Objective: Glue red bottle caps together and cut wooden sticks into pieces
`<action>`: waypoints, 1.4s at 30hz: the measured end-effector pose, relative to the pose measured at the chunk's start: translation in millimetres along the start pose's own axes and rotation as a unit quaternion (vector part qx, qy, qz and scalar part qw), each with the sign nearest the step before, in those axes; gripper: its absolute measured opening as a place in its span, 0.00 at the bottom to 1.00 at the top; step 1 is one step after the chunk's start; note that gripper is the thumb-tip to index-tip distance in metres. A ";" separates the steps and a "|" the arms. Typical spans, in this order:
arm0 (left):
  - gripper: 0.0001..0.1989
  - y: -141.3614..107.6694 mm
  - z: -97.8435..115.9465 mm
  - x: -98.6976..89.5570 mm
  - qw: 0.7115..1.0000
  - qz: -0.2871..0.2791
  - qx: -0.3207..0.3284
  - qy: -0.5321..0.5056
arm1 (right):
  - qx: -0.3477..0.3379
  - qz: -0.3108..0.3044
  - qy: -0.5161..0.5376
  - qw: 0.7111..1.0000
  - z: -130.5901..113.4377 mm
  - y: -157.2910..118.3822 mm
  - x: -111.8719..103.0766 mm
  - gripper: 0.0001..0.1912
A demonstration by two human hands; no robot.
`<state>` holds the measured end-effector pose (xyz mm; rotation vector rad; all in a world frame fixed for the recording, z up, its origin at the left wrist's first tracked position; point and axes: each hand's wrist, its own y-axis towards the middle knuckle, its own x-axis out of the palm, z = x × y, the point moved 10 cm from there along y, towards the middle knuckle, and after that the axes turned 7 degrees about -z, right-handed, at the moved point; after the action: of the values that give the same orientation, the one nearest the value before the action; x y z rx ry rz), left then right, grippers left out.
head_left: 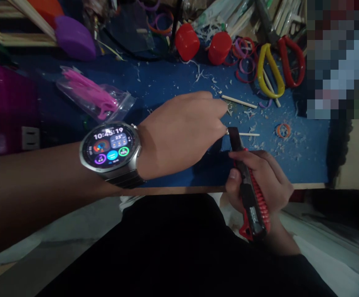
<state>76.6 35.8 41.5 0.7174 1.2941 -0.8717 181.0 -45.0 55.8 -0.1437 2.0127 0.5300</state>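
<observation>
My left hand (179,132), with a smartwatch (111,146) on its wrist, is closed over the blue tabletop. A thin wooden stick (250,134) runs out to the right from its fingertips; the fingers hide the rest of it. In my right hand (269,177) is a red and black utility knife (249,189), gripped by the handle. Its dark blade points up and crosses the stick close to my left fingertips. Just above lies another wooden stick (239,101), amid pale shavings (250,115).
Yellow-handled (270,72) and red-handled scissors (291,62) lie at the back right. Two red caps (187,42) stand near coloured rings. At left are a bag of pink plastic pieces (89,93) and a magenta box (9,111). An orange ring (283,130) lies at right.
</observation>
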 end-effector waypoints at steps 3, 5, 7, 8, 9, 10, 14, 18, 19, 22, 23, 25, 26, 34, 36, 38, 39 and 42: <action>0.22 -1.3 -0.1 0.1 1.000 0.002 -0.003 0.002 | 0.000 0.000 -0.005 1.000 -0.8 -1.0 -0.3 0.19; 0.22 -0.7 0.0 0.8 1.000 -0.005 -0.005 0.002 | -0.001 -0.005 -0.003 1.000 -1.7 -1.2 0.2 0.18; 0.22 0.6 0.5 1.9 1.000 -0.014 -0.004 -0.001 | -0.001 -0.008 -0.004 1.000 -2.1 -1.3 0.8 0.17; 0.21 1.2 0.4 2.7 1.000 -0.019 -0.003 -0.004 | -0.004 -0.006 -0.007 1.000 -2.8 -1.3 0.7 0.16; 0.21 1.7 0.5 3.2 1.000 -0.022 -0.001 -0.007 | -0.009 0.000 -0.011 1.000 -3.6 -1.4 0.0 0.15; 0.21 2.0 0.7 3.4 1.000 -0.023 0.002 -0.011 | -0.014 0.006 -0.017 1.000 -4.4 -1.5 -0.6 0.15; 0.21 2.2 3.2 1.7 0.999 -0.021 0.019 -0.018 | -0.027 0.017 -0.028 0.999 -6.7 0.6 -0.4 0.11; 0.24 4.6 1.2 10.9 0.995 -0.098 -0.007 -0.023 | -0.041 0.007 -0.022 0.999 -9.2 4.0 1.1 0.11; 0.24 5.3 0.8 11.9 0.993 -0.112 -0.014 -0.028 | -0.043 0.004 -0.021 0.999 -9.3 4.3 1.3 0.11; 0.23 7.4 1.3 10.2 0.992 -0.118 -0.022 -0.038 | -0.040 0.001 -0.013 0.999 -7.0 3.6 1.6 0.11; 0.23 7.7 1.5 9.0 0.993 -0.112 -0.021 -0.038 | -0.037 0.001 -0.011 0.999 -5.9 3.0 1.8 0.11; 0.24 7.5 0.5 6.9 0.994 -0.096 -0.023 -0.039 | -0.029 0.000 -0.009 1.000 -3.6 1.7 2.0 0.12; 0.24 6.9 -0.7 6.9 0.995 -0.091 -0.027 -0.040 | -0.026 0.001 -0.007 1.000 -2.8 1.3 2.0 0.12; 0.21 0.0 -2.2 1.9 0.998 -0.016 -0.011 -0.066 | -0.003 0.011 0.010 1.000 -1.0 2.5 0.0 0.12; 0.21 0.1 -2.0 1.6 0.998 -0.012 -0.011 -0.067 | -0.002 0.014 0.015 1.000 -0.9 3.1 0.0 0.12; 0.21 1.1 -1.6 0.3 0.998 -0.011 -0.012 -0.064 | -0.001 0.018 0.019 1.000 -0.9 3.4 0.1 0.12; 0.21 1.9 -1.6 0.9 0.998 -0.020 -0.016 -0.060 | -0.003 0.021 0.022 1.000 -1.2 3.6 -0.2 0.12; 0.23 4.1 -1.6 8.4 0.995 -0.079 -0.030 -0.048 | -0.002 0.033 0.029 0.999 -1.6 3.8 -0.8 0.12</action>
<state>79.8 38.0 32.8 0.5237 1.2976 -0.9791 178.8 -42.4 58.2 -0.0965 2.0783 0.5766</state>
